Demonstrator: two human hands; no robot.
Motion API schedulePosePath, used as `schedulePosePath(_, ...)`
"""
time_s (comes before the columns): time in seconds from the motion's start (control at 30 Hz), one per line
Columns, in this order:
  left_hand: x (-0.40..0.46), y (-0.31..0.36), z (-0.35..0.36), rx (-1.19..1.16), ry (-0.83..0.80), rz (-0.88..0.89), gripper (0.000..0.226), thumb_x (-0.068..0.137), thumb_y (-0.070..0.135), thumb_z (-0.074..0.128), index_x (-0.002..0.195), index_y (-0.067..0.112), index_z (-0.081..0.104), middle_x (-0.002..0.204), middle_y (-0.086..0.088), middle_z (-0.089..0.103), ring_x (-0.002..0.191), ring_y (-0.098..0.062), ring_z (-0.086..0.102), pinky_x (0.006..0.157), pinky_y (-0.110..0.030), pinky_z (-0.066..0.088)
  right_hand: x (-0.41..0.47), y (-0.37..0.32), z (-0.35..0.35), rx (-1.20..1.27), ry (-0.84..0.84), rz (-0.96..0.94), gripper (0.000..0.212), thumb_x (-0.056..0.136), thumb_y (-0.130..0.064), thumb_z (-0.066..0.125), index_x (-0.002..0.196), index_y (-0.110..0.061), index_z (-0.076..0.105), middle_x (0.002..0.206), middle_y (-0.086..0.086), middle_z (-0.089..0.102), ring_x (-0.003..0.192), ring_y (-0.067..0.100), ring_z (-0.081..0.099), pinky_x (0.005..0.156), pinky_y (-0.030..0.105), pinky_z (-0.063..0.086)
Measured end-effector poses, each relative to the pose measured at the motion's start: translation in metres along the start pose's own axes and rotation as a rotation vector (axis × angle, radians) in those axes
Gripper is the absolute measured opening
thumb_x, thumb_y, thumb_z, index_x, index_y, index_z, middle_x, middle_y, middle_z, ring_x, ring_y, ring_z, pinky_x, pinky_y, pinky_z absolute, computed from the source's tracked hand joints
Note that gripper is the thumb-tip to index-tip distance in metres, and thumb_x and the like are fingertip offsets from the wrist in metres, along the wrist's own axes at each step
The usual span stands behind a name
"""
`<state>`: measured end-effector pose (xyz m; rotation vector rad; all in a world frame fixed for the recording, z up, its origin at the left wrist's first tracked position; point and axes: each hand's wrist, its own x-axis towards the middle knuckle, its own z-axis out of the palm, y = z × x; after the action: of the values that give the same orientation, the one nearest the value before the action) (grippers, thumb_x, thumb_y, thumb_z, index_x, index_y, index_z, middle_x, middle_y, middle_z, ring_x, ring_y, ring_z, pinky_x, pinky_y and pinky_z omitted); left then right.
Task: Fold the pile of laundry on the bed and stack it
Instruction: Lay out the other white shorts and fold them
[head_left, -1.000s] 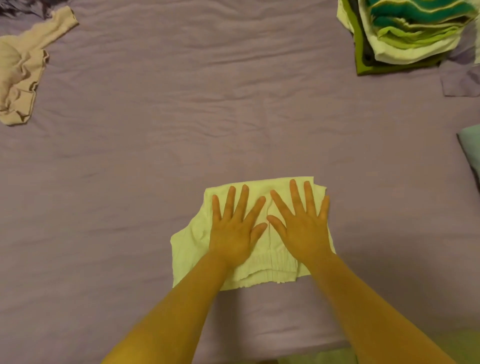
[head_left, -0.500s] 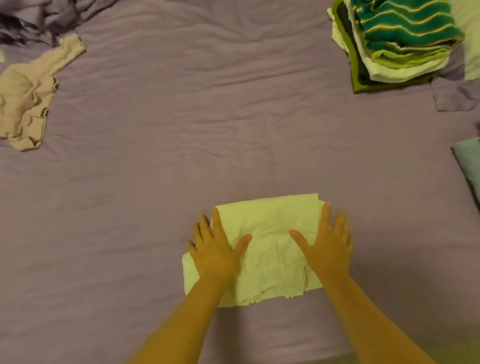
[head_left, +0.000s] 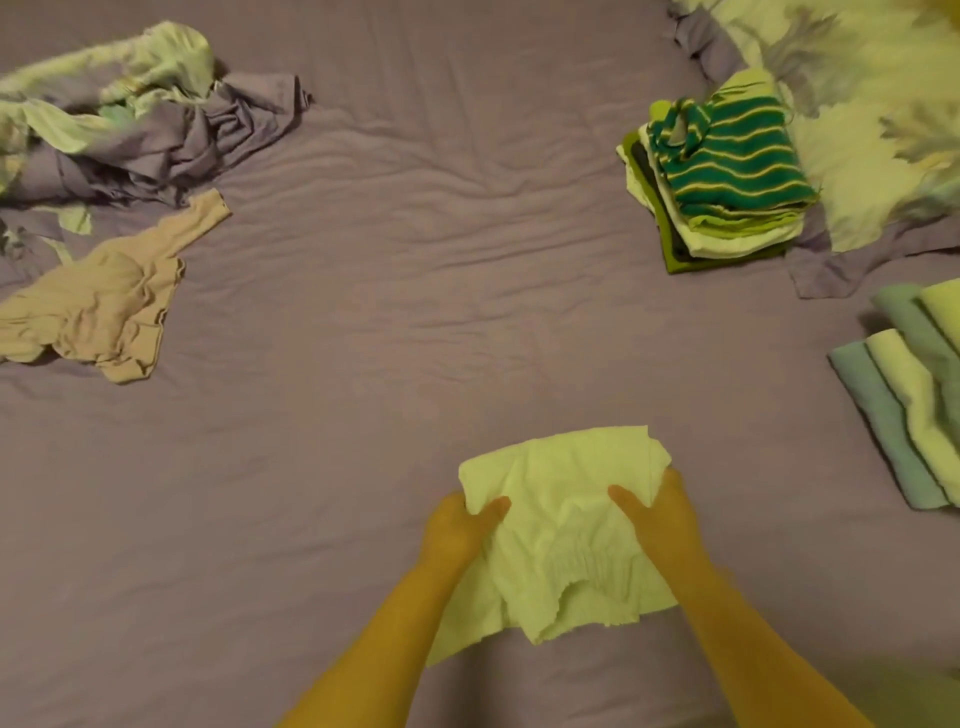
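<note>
Head cam: both hands have hold of the folded pale yellow garment (head_left: 558, 525) near the front of the purple bed (head_left: 415, 322), left hand (head_left: 457, 530) and right hand (head_left: 662, 525) each with a thumb on top, fingers tucked under its sides. Folded stack (head_left: 722, 176) sits far right, unfolded beige piece (head_left: 98, 306) and crumpled pile (head_left: 135, 114) far left

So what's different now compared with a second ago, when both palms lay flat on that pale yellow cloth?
Both hands slid outward to the sides of the folded pale yellow garment and took hold: the left hand and the right hand now grip its edges, thumbs on top, bunching it as if lifting it. The striped stack, the beige garment and the purple sheet lie as before.
</note>
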<state>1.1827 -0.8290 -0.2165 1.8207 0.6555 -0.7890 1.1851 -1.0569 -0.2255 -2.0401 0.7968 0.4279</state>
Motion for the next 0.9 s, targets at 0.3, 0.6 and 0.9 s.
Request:
schedulePosePath(0.3,-0.066,0.104,0.010,-0.004,-0.193,0.279,0.047,0.091,0.042,0.059,0.133,0.024,0.048,0.128,0.002,0.059,0.115,-0.021,0.058,0.100,-0.045,0.047,-0.014,-0.054,-0.131,0.014,-0.014,-0.226,0.064,0.090,-0.021,0.064,0.144,-0.007,0.034,0.141,0.010,0.046,0.126,0.026,0.045,0.100,0.029,0.037)
schedulePosePath(0.6,-0.136,0.192,0.125,-0.087,-0.237,0.390,0.052,0.072,0.036,0.065,0.122,0.028,0.053,0.113,0.001,0.068,0.100,-0.021,0.067,0.089,-0.045,0.054,-0.005,-0.041,-0.295,-0.094,0.008,-0.373,0.064,0.096,-0.014,0.053,0.149,-0.003,0.018,0.152,0.013,0.030,0.138,0.029,0.032,0.111,0.033,0.025)
schedulePosePath(0.9,-0.189,0.270,0.260,-0.139,-0.241,0.367,0.025,0.086,0.013,0.059,0.103,0.032,0.057,0.092,0.007,0.071,0.080,-0.016,0.070,0.059,-0.026,0.054,0.014,-0.006,-0.460,-0.261,0.118,-0.396,0.063,0.098,-0.012,0.048,0.150,-0.005,0.013,0.152,0.014,0.029,0.137,0.028,0.033,0.105,0.030,0.031)
